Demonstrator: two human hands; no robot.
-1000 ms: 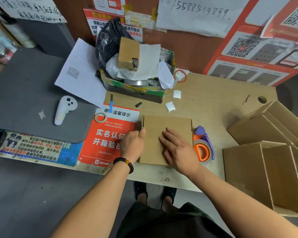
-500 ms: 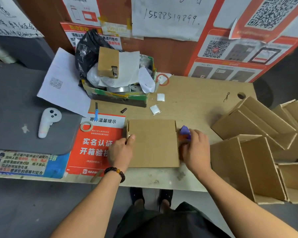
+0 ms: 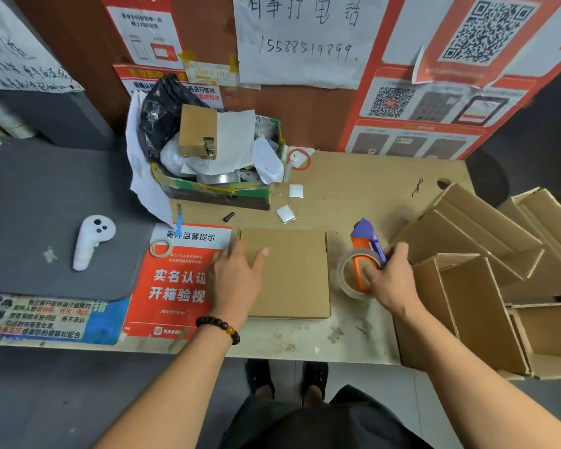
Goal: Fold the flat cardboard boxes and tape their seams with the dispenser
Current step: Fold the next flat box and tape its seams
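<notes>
A folded brown cardboard box lies flat on the wooden table, near its front edge. My left hand rests on the box's left edge with the thumb stretched over the top. To the right of the box, my right hand grips the orange and purple tape dispenser with its clear tape roll, tilted up off the table. The dispenser is apart from the box.
Several folded cardboard boxes are stacked at the table's right end. A cluttered green box stands at the back. A red notice, a small tape roll and a white controller on a grey mat lie to the left.
My right hand left the top of the box, moved right and took hold of the tape dispenser, lifting it. My left hand stayed at the box's left edge.
</notes>
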